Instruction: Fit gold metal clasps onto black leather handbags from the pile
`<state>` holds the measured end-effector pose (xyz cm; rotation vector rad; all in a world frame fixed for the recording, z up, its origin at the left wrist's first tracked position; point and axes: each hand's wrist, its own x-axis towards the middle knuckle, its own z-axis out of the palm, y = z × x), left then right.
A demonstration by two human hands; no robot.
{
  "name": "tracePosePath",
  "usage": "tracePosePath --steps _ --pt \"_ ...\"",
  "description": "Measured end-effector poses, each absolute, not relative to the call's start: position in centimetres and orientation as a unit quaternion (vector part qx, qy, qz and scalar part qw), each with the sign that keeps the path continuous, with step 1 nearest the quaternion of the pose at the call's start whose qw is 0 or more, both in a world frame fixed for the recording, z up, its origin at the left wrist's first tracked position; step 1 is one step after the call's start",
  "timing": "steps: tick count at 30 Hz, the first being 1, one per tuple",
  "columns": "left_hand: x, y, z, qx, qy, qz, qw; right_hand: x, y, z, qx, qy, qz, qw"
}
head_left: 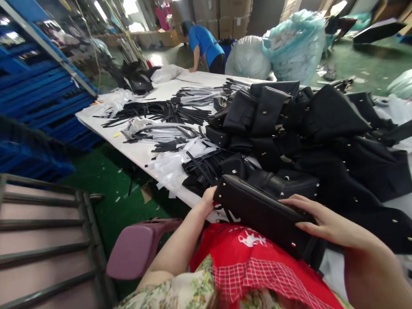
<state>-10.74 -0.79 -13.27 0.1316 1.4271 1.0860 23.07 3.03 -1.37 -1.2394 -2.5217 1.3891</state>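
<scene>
A black handbag (pixel 257 210) with small metal studs lies tilted against the red apron at the table's near edge. My left hand (pixel 210 200) grips its left end, the fingertips hidden behind it. Across the bag's right part lies my right hand (pixel 317 216), thumb on the near side and fingers over the top edge. Just beyond the bag, a big heap of black handbags (pixel 273 116) covers the right of the table. Black straps (pixel 206 167) and white plastic wrapping (pixel 174 165) are left of the heap.
The white table (pixel 128 148) also carries bundles of black strips (pixel 161 110). A purple stool (pixel 131 251) stands at lower left, beside a slatted rack (pixel 45 249). Blue stacked racks (pixel 38 94) rise at left. A person in a blue shirt (pixel 206 40) bends near large plastic sacks (pixel 294 47).
</scene>
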Motion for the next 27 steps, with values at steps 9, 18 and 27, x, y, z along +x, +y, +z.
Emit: tracePosePath --steps 9,18,27 --pt "-2.0 2.1 -7.3 0.183 0.488 0.474 0.71 15.7 -2.8 -2.0 -0.564 -0.813 0.053 0.135" --pt "-4.6 3.3 -6.1 0.253 0.405 0.479 0.737 26.5 5.2 -4.7 -0.745 -0.617 0.133 0.216" --pt "-2.1 1.2 -8.4 0.387 0.455 0.387 0.702 27.8 5.2 -6.6 -0.769 -0.548 0.207 0.257"
